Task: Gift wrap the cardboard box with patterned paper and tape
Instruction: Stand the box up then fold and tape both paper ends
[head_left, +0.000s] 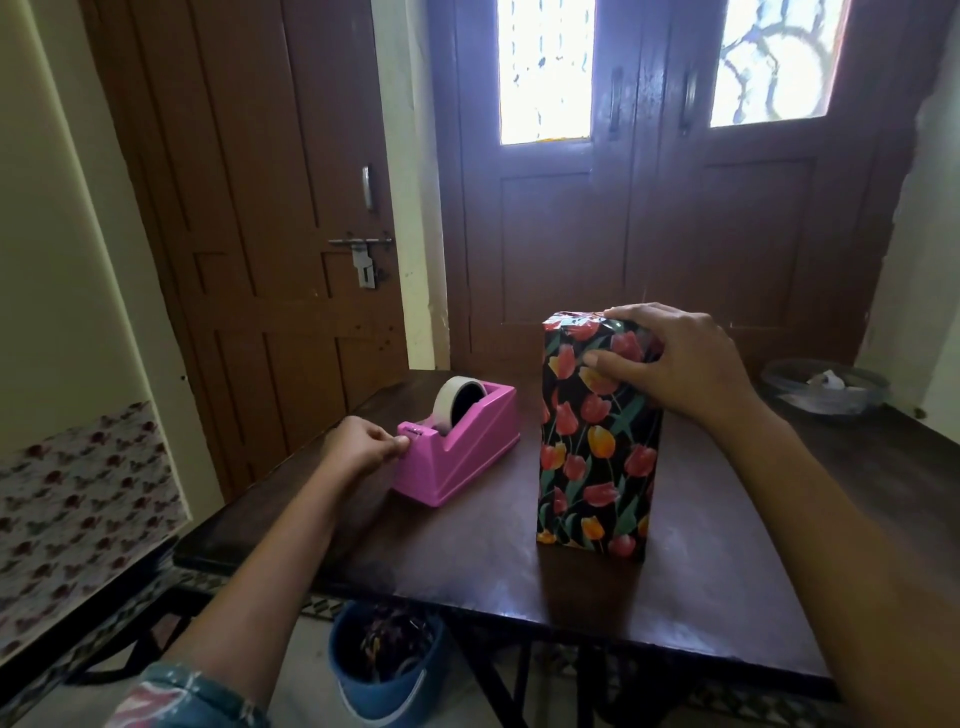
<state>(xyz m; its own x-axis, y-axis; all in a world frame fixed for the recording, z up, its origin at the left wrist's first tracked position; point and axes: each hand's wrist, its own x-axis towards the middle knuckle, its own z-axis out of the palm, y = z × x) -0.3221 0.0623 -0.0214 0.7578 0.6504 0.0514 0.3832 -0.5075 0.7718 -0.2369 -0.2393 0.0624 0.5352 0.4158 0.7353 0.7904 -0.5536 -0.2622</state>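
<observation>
One view here, worn on the head, looking forward and down over a dark table (467, 571) from its near edge. We're close in: both forearms run up from the bottom corners, the left hand (363, 447) at the tape dispenser (457, 452) left of centre, the right hand (675, 364) on the wrapped box (597, 441) right of centre. Beyond, brown doors (571, 234) face us, their edges bowed by the wide lens.

Walls: the wall (47, 208) was pale yellow.
Doors: a brown panelled door (249, 208) with a metal latch (363, 257) stood at left, a darker double door (649, 234) beside it.
Light: daylight came through patterned glass panes (544, 67).
Furniture: a dark wooden table (467, 561) stood over a blue bin (384, 675).
</observation>
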